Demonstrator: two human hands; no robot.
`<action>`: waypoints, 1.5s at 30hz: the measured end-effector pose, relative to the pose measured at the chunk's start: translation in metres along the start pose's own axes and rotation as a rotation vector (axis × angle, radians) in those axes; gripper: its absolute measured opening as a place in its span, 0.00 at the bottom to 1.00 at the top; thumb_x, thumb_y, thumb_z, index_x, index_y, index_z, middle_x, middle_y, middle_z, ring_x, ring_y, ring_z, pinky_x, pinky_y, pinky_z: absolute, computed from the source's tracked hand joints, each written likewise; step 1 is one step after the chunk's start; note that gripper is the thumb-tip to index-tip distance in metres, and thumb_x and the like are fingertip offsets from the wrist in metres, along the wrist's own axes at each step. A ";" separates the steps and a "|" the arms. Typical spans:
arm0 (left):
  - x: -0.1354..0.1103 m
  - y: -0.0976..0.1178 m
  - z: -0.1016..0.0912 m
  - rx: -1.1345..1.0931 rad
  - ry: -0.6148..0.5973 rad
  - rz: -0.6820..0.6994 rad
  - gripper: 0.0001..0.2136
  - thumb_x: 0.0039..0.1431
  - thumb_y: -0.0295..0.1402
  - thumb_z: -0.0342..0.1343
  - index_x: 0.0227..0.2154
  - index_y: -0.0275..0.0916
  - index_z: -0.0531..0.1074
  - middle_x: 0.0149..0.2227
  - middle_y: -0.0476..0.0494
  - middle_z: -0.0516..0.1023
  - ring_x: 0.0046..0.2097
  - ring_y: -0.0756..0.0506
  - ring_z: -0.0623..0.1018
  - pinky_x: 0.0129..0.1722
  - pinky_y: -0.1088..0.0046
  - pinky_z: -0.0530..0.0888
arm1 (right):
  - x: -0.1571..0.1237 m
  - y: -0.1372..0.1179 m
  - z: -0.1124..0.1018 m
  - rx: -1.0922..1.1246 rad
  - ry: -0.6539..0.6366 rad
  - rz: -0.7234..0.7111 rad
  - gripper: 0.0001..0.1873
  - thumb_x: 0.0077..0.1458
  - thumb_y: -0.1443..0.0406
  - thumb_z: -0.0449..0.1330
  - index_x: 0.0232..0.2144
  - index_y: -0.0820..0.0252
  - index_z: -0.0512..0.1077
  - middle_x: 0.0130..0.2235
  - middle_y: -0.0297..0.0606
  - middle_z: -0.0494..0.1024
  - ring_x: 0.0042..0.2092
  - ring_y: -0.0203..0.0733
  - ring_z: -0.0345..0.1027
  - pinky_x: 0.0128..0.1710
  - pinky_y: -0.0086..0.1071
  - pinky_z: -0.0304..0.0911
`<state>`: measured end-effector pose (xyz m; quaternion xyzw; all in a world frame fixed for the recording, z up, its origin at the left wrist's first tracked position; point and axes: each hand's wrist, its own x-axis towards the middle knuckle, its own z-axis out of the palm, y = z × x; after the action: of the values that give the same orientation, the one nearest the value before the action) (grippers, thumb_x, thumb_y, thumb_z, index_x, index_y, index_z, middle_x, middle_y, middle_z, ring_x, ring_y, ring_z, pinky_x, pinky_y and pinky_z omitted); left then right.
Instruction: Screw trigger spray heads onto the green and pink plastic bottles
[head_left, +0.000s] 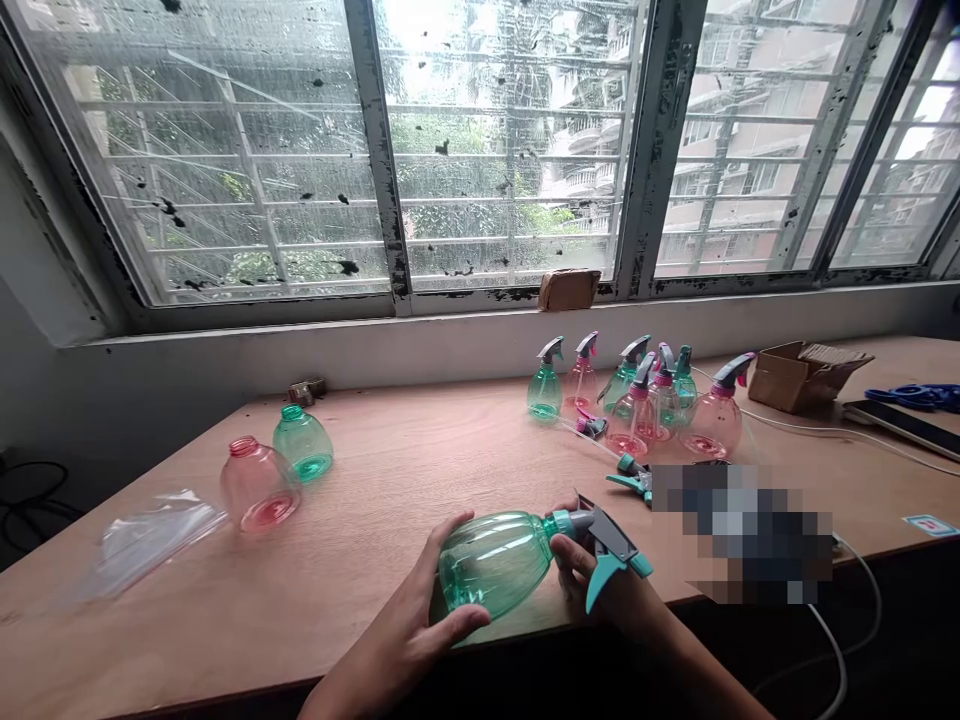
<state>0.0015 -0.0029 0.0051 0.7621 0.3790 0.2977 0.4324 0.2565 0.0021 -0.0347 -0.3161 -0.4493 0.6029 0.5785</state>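
Observation:
A clear green spray bottle (495,565) lies tilted on its side in the air just over the table's front edge. My left hand (420,605) wraps around its rounded base, thumb below and fingers behind. My right hand (581,570) grips the neck end, at the teal collar under the grey and teal spray head (611,545). The head sits on the bottle's mouth; whether it is fully tightened I cannot tell. Beyond my right hand, a loose teal spray head (634,480) lies on the wood, and a pink one (592,427) lies farther back.
On the left stand a headless pink bottle (259,490) and a headless green bottle (304,445), with a clear plastic bag (154,535) nearby. Several spray bottles with heads, including a pink one (712,420), cluster back right. Beside them is a cardboard box (787,380). A pixelated patch covers the right front.

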 end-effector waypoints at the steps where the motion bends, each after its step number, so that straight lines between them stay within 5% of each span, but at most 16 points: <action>1: 0.000 0.000 0.000 0.002 0.001 0.001 0.34 0.65 0.48 0.58 0.68 0.52 0.49 0.70 0.41 0.54 0.70 0.33 0.55 0.69 0.49 0.52 | 0.000 0.001 -0.001 -0.004 -0.002 -0.002 0.21 0.51 0.51 0.71 0.38 0.54 0.69 0.23 0.24 0.62 0.18 0.30 0.52 0.18 0.27 0.53; 9: -0.002 -0.002 -0.001 -0.001 -0.012 0.009 0.33 0.67 0.52 0.50 0.69 0.50 0.48 0.71 0.41 0.53 0.70 0.31 0.54 0.69 0.49 0.51 | 0.002 0.001 -0.001 -0.009 0.018 0.017 0.22 0.49 0.51 0.72 0.39 0.53 0.69 0.23 0.24 0.63 0.19 0.30 0.54 0.19 0.28 0.54; 45: -0.002 -0.001 -0.001 0.029 0.001 -0.039 0.31 0.67 0.50 0.53 0.68 0.51 0.49 0.71 0.43 0.53 0.70 0.33 0.54 0.69 0.50 0.52 | 0.001 0.001 -0.002 -0.008 0.003 0.022 0.21 0.51 0.51 0.71 0.39 0.54 0.68 0.23 0.24 0.63 0.19 0.30 0.54 0.19 0.27 0.54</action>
<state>-0.0007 -0.0040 0.0048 0.7608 0.3982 0.2841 0.4266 0.2576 0.0035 -0.0366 -0.3244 -0.4475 0.6068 0.5713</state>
